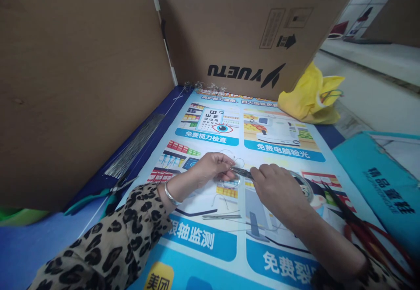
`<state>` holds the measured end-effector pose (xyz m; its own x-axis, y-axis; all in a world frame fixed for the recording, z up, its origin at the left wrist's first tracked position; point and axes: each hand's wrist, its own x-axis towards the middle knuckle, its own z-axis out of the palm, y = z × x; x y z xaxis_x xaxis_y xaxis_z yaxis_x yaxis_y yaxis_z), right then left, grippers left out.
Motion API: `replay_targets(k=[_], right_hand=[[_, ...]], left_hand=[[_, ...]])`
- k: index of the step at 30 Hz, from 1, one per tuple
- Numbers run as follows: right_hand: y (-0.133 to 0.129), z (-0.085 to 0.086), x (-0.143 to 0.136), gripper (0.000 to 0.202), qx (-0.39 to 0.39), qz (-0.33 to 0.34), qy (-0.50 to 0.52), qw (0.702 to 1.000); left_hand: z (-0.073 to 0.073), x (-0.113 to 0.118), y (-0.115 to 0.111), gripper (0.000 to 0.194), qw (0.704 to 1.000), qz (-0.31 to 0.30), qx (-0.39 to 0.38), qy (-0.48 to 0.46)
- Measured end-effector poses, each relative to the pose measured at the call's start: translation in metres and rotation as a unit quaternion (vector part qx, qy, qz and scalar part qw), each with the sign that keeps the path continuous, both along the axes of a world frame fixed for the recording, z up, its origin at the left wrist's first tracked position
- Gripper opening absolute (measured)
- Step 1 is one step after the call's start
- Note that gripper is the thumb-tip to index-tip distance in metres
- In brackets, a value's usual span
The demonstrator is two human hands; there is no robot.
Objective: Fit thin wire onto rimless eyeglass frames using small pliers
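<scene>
Sleeves: tan with black and brown leopard spots
Bangle: shiny silver
Small pliers: dark grey metal
Thin wires: silvery grey
Cutters: blue-green handles
Scissors: red handles, dark blades
Big cardboard: plain brown on the left, brown with black letters and an arrow at the back
Bag: bright yellow
Shoe package: blue-green with black writing
Printed sheet: light blue and white, with darker blue strips, white words and many-coloured pictures
Tabletop: blue with a thin white line
</scene>
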<state>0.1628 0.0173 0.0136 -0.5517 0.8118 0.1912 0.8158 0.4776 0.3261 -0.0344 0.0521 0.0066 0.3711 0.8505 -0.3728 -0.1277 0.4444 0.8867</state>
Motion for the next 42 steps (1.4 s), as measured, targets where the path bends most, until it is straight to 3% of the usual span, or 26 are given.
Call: replay_targets(k=[12, 25, 31, 42], right_hand=[[-0.0072, -0.0028, -0.0030, 0.028, 0.039, -0.009, -0.025, 0.999], [-0.0026, -0.0018, 0.0041, 0.027, 0.043, 0.020, -0.019, 0.999], [-0.0015, -0.0046, 0.0047, 0.026, 0.040, 0.019, -0.016, 0.999], [-0.0027, -0.0042, -0.0005, 0.014, -0.012, -0.003, 0.027, 1.000]], left_hand=[[-0.0060, 0.0061, -0.0043, 0.005, 0.998, 0.066, 0.014, -0.018], [-0.0016, 0.0032, -0.0031, 0.006, 0.999, 0.032, 0.003, -0.007], [-0.0060, 0.0037, -0.0020, 0.006, 0.999, 0.041, 0.015, -0.003], [-0.0081, 0.0004, -0.0005, 0.010, 1.000, 0.007, 0.026, 0.007]])
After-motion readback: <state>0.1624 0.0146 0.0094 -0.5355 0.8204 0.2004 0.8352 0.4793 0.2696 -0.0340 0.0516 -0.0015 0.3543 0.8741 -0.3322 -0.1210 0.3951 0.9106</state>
